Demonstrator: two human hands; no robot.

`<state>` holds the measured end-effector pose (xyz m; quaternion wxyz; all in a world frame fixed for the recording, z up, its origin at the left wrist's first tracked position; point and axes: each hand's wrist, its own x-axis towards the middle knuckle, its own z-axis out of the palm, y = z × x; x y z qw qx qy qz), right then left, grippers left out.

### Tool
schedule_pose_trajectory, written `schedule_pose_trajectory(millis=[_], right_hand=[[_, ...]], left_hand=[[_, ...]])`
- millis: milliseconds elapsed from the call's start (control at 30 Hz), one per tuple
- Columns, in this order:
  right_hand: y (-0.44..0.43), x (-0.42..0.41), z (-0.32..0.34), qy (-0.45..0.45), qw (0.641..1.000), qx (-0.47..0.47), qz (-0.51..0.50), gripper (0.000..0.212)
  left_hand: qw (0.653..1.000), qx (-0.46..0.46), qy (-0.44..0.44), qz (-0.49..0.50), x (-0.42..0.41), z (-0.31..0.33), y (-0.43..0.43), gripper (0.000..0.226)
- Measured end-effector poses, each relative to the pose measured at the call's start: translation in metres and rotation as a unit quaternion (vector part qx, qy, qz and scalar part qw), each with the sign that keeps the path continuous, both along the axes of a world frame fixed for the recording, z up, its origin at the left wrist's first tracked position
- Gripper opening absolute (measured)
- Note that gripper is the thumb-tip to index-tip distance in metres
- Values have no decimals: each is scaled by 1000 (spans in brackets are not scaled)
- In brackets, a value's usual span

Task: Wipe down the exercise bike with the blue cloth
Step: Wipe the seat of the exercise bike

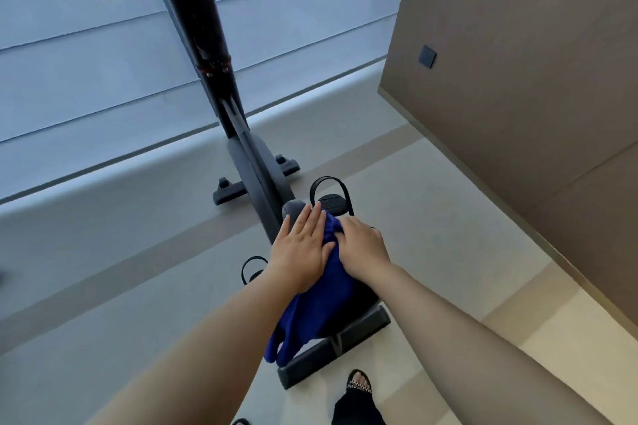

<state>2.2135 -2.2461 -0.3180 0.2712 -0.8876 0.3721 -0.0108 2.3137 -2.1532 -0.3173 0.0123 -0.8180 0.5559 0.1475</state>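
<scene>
A black exercise bike [255,166] stands below me, its post rising to the handlebar and console at the top left. A blue cloth [324,300] is draped over the bike's seat and hangs down toward the rear base bar. My left hand [300,245] lies flat with straight fingers on the cloth's left side and the seat's front. My right hand [362,248] presses on the cloth beside it, fingers bent over a bunched fold. The seat is mostly hidden under the cloth and hands.
A pedal with a strap [329,198] sticks out on the right and another pedal [253,269] on the left. The rear base bar [331,352] lies near my sandalled foot [359,385]. A brown wall [518,79] stands at the right, pale blinds [103,62] behind the bike.
</scene>
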Motion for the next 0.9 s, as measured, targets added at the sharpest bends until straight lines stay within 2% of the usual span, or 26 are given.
schedule_pose_trajectory(millis=[133, 200, 333, 433, 633, 767, 900], right_hand=[[-12, 25, 10, -111, 992, 6, 55, 25], [-14, 43, 13, -132, 985, 5, 114, 31], [-7, 60, 4, -28, 980, 44, 193, 48], [-8, 62, 2, -17, 979, 59, 193, 48], [-7, 58, 9, -42, 986, 56, 150, 43], [1, 57, 10, -51, 995, 49, 76, 39], [20, 58, 13, -54, 998, 17, -11, 36]], left_hand=[[994, -41, -21, 96, 9, 3, 1, 57], [987, -64, -18, 149, 19, 8, 9, 58], [987, -38, 29, 156, 30, 12, 26, 63], [985, -31, 74, 152, 30, 12, 27, 62], [988, -39, 108, 99, 44, 14, 18, 67], [992, -39, 118, 34, 50, 11, 14, 68], [994, -39, 88, -51, 60, 12, 18, 64]])
